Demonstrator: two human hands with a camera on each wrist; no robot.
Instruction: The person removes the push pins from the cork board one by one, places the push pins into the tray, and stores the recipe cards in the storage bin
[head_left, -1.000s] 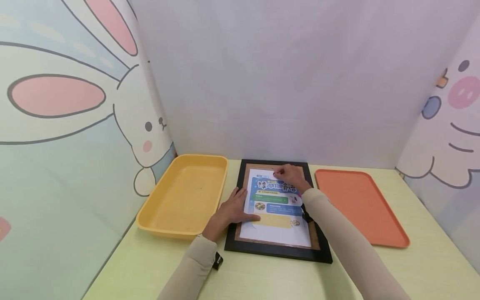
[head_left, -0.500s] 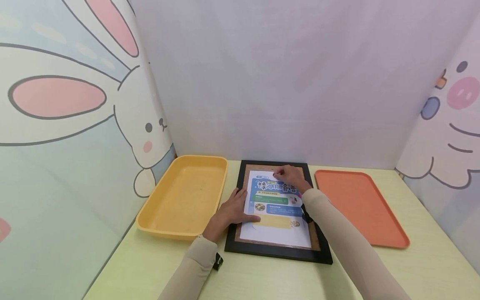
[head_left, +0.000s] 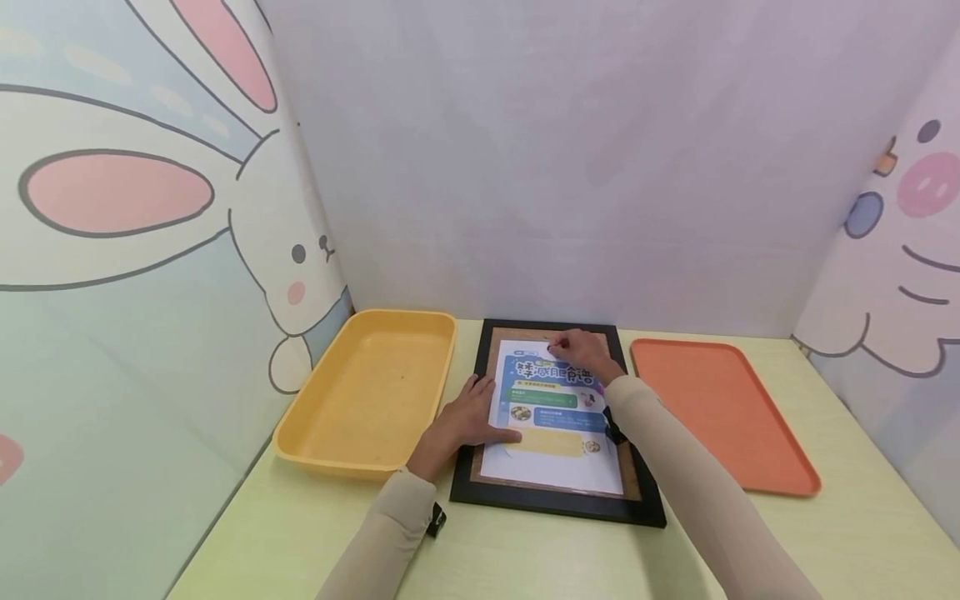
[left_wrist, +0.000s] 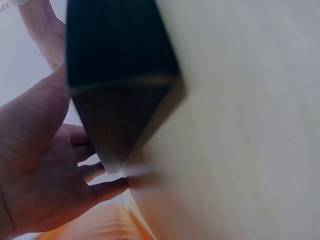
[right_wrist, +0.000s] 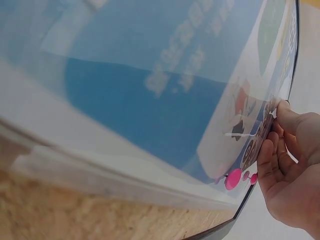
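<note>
A black-framed cork board (head_left: 558,512) lies on the table with a printed poster (head_left: 551,467) under a clear sheet on it. My left hand (head_left: 467,417) rests over the board's left edge, fingers spread, thumb on the poster. In the left wrist view that hand (left_wrist: 45,175) is beside the frame's dark corner (left_wrist: 120,100). Near the poster's top edge my right hand (head_left: 581,352) pinches a small dark thing (head_left: 551,348), mostly hidden by the fingertips. Pink push pins (right_wrist: 232,179) stand at the poster's edge below the right hand (right_wrist: 295,170) in the right wrist view.
To the left of the board stands a yellow tray (head_left: 363,467) with raised sides. A flat orange tray (head_left: 723,417) lies to its right. A pale curtain (head_left: 570,167) hangs behind the table (head_left: 525,558), and printed cartoon panels (head_left: 112,358) flank both sides.
</note>
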